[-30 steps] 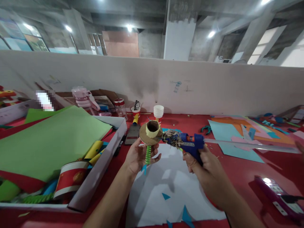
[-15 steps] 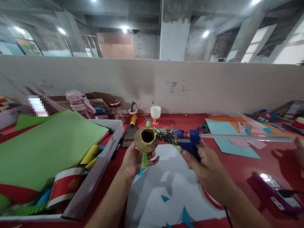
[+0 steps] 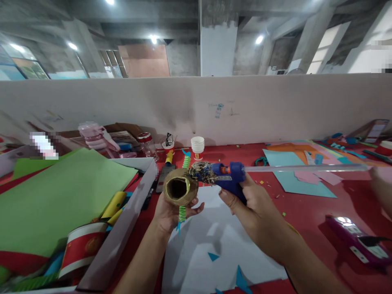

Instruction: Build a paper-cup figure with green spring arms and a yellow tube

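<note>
A round brown cardboard piece (image 3: 187,195) with a dark hole in its middle rests in my left hand (image 3: 165,214), whose fingers curl under it. Green folded paper strips (image 3: 182,213) with blue tips stick out above and below the piece. My right hand (image 3: 254,208) grips a blue glue gun (image 3: 232,175). Its nozzle end, caked with stringy brown residue, is at the upper right rim of the piece; the exact tip is hidden. A long clear glue stick (image 3: 306,168) extends from the gun's back. White paper (image 3: 220,245) with blue scraps lies beneath.
At the left, a white box (image 3: 122,241) holds green paper (image 3: 61,196), a red-and-white cup (image 3: 82,249) and yellow rolls. Stacked cups (image 3: 197,146) stand behind. Blue paper (image 3: 288,175) and a purple device (image 3: 357,241) lie right. Another person's hand (image 3: 381,188) is blurred at the right edge.
The cardboard piece has tilted and shifted slightly left and down, showing its hole from another angle. The glue gun has moved left with my right hand. The view has shifted a little.
</note>
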The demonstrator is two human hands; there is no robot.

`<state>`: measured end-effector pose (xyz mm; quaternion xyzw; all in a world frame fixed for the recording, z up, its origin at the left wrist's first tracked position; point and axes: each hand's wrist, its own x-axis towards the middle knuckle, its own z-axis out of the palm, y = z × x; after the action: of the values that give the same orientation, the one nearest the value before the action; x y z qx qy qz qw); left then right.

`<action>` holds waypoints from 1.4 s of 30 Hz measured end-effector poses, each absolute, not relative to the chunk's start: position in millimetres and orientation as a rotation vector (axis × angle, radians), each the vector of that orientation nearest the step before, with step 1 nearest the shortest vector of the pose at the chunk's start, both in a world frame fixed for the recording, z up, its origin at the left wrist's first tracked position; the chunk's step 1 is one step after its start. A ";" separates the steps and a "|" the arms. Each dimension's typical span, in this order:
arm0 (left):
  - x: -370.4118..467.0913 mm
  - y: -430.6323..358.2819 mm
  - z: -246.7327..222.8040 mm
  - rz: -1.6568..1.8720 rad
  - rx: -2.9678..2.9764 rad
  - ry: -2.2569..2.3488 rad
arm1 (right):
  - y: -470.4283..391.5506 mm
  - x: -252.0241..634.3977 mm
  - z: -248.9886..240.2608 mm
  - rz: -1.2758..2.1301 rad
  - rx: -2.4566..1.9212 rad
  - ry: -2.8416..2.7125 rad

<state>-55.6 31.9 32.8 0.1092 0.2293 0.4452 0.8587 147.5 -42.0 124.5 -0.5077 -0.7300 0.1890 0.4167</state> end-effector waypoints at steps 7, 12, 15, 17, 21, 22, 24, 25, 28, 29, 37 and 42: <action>-58.2 32.8 29.7 0.951 0.247 0.428 | -44.9 149.1 122.3 0.436 -1.280 -1.842; -56.4 32.6 32.1 0.991 0.160 0.457 | -47.6 151.4 108.1 0.442 -1.312 -1.808; -56.3 32.2 33.0 1.016 0.132 0.436 | -49.1 150.5 95.8 0.441 -1.393 -1.731; -56.5 31.5 34.2 1.026 0.105 0.411 | -49.9 148.7 88.3 0.428 -1.430 -1.684; -55.2 30.6 36.8 1.049 0.035 0.417 | -51.1 143.8 76.7 0.379 -1.449 -1.627; -54.5 30.7 36.8 1.064 0.034 0.419 | -51.3 142.6 74.5 0.370 -1.449 -1.616; -53.0 31.4 35.8 1.104 0.040 0.412 | -51.9 140.1 70.5 0.359 -1.455 -1.600; -52.3 31.8 34.8 1.123 0.045 0.405 | -52.4 138.9 68.7 0.354 -1.458 -1.594; -50.8 32.5 31.8 1.159 0.065 0.388 | -54.4 134.9 63.9 0.345 -1.442 -1.573; -50.5 32.5 31.1 1.168 0.074 0.384 | -55.1 133.5 62.7 0.341 -1.429 -1.570; -48.3 31.7 32.8 1.232 0.101 0.423 | -58.6 122.8 67.0 0.231 -1.313 -1.625; -46.8 30.9 39.1 1.265 0.030 0.532 | -57.8 119.4 70.7 0.235 -1.291 -1.627</action>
<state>-46.8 30.9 39.1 0.0137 0.2456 0.5839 0.7737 119.4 -57.8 70.7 -0.5343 -0.6733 0.0972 0.5016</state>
